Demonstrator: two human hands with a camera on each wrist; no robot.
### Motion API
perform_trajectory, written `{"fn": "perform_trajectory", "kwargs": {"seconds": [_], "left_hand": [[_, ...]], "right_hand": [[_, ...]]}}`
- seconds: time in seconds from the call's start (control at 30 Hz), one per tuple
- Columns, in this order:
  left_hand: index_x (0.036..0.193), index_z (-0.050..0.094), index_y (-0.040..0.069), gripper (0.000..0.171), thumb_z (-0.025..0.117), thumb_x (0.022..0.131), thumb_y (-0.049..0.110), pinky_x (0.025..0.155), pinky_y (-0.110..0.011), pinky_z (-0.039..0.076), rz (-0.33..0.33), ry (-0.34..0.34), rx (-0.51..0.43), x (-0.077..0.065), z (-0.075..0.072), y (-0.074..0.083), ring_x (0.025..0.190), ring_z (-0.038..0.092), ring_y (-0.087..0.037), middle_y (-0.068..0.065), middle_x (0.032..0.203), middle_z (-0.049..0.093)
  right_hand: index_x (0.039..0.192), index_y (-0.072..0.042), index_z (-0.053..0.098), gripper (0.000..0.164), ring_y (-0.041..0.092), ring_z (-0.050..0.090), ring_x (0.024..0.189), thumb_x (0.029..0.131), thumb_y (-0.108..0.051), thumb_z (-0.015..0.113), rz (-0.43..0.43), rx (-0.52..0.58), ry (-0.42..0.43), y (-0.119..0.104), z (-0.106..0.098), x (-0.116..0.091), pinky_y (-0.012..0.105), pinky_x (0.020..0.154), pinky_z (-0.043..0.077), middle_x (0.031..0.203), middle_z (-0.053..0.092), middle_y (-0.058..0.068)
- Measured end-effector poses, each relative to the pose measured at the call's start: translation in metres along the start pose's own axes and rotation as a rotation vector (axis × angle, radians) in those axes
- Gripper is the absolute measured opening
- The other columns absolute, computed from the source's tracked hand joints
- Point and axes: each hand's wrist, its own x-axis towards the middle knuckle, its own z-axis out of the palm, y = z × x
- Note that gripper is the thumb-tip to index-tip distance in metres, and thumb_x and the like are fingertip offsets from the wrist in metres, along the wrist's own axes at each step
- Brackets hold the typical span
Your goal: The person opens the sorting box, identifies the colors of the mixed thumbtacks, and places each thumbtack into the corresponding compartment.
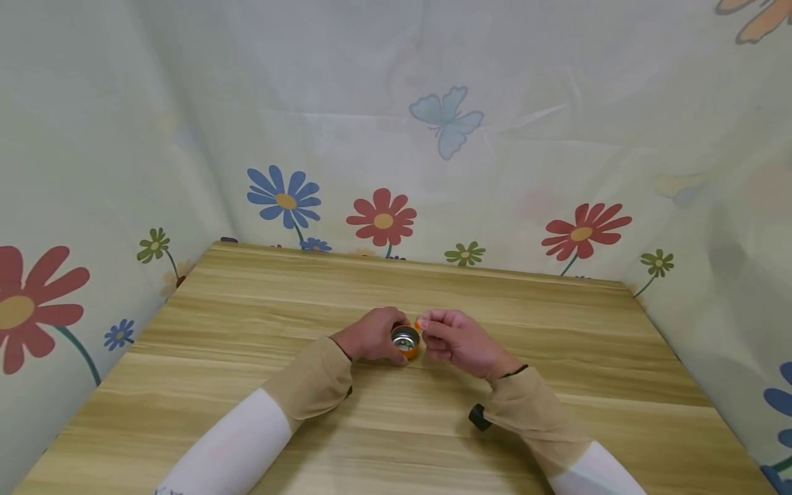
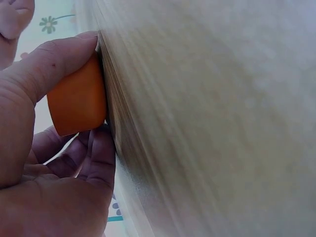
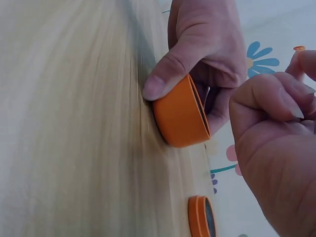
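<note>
A round orange tin (image 1: 410, 354) with a silvery inside stands on the wooden table; a few small greenish bits show in its bottom. My left hand (image 1: 371, 335) grips it from the left, thumb on the near side and fingers round the far side. The left wrist view shows its orange wall (image 2: 79, 103) between thumb and fingers. Just right of the rim, my right hand (image 1: 460, 340) pinches a tiny orange piece (image 3: 299, 48) at its fingertips, too small to identify. An orange round lid (image 3: 199, 217) appears in the right wrist view, apart from the tin.
The wood-grain table (image 1: 260, 295) reaches back to a pale cloth (image 1: 346, 82) printed with flowers and a butterfly, which also hangs at both sides. A black device (image 1: 479, 417) sits under the right wrist.
</note>
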Motion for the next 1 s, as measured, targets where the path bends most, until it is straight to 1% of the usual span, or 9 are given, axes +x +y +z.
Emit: {"fn": "perform_trajectory", "kwargs": {"seconds": [0.07,0.13,0.23,0.33,0.47,0.57,0.67,0.83,1.0], "left_hand": [[0.099,0.06,0.008,0.05,0.089,0.061,0.023,0.072,-0.022,0.044,0.007,0.003,0.001,-0.001,-0.001,0.001,0.083,0.055,-0.016,-0.001,0.092,0.056],[0.1,0.06,0.007,0.051,0.089,0.062,0.023,0.072,-0.022,0.044,0.004,0.0,0.001,-0.002,-0.001,0.002,0.083,0.055,-0.016,-0.002,0.094,0.056],[0.102,0.06,0.007,0.051,0.089,0.063,0.023,0.073,-0.022,0.044,-0.005,-0.009,-0.012,-0.003,-0.003,0.004,0.084,0.055,-0.017,-0.003,0.094,0.056],[0.102,0.06,0.007,0.051,0.088,0.064,0.023,0.072,-0.022,0.045,-0.017,-0.016,-0.013,-0.003,-0.003,0.005,0.082,0.055,-0.016,-0.002,0.093,0.056],[0.1,0.06,0.009,0.048,0.088,0.064,0.025,0.071,-0.022,0.045,-0.017,-0.016,-0.001,-0.003,-0.002,0.005,0.081,0.055,-0.015,-0.001,0.092,0.055],[0.097,0.06,0.013,0.045,0.088,0.065,0.026,0.07,-0.022,0.045,-0.011,-0.014,0.008,-0.004,-0.002,0.004,0.08,0.054,-0.013,0.0,0.092,0.055],[0.095,0.06,0.014,0.042,0.087,0.065,0.026,0.069,-0.022,0.044,-0.001,-0.013,0.023,-0.005,-0.004,0.005,0.077,0.052,-0.011,0.0,0.09,0.056],[0.094,0.06,0.013,0.042,0.087,0.065,0.027,0.071,-0.024,0.043,0.005,-0.014,0.054,-0.006,-0.007,0.011,0.076,0.05,-0.012,-0.002,0.09,0.056],[0.095,0.061,0.013,0.042,0.087,0.066,0.029,0.072,-0.024,0.043,-0.001,-0.019,0.076,-0.006,-0.008,0.014,0.077,0.049,-0.012,-0.001,0.09,0.056]], "right_hand": [[0.093,0.004,0.049,0.021,0.015,0.025,0.055,0.102,-0.015,0.046,-0.016,-0.114,0.027,0.0,-0.002,0.002,0.029,0.052,0.024,0.067,0.03,0.003],[0.097,0.005,0.052,0.023,0.017,0.028,0.053,0.101,-0.018,0.047,-0.034,-0.288,0.074,0.0,-0.003,0.004,0.027,0.051,0.028,0.065,0.032,0.003],[0.1,0.003,0.056,0.023,0.017,0.034,0.051,0.1,-0.019,0.05,-0.061,-0.58,0.152,0.002,-0.004,0.008,0.025,0.048,0.032,0.061,0.038,0.002],[0.097,-0.002,0.059,0.016,0.014,0.037,0.052,0.098,-0.017,0.054,-0.096,-0.792,0.202,0.004,-0.003,0.014,0.024,0.048,0.032,0.061,0.04,-0.001],[0.09,-0.009,0.061,0.008,0.011,0.037,0.054,0.095,-0.015,0.059,-0.154,-1.04,0.216,0.007,0.0,0.021,0.023,0.049,0.033,0.065,0.042,-0.003],[0.087,-0.014,0.061,0.006,0.009,0.039,0.058,0.093,-0.016,0.062,-0.185,-1.213,0.208,0.008,0.002,0.025,0.024,0.052,0.036,0.071,0.048,-0.005],[0.086,-0.015,0.061,0.006,0.009,0.041,0.062,0.092,-0.014,0.063,-0.189,-1.308,0.195,0.009,0.005,0.028,0.026,0.055,0.038,0.077,0.05,-0.007],[0.082,-0.015,0.06,0.009,0.008,0.046,0.068,0.089,-0.009,0.063,-0.183,-1.398,0.158,0.008,0.007,0.031,0.025,0.061,0.042,0.078,0.052,-0.008],[0.08,-0.017,0.061,0.01,0.006,0.048,0.066,0.088,-0.01,0.063,-0.153,-1.467,0.097,0.006,0.009,0.034,0.025,0.062,0.044,0.074,0.053,-0.01]]}}
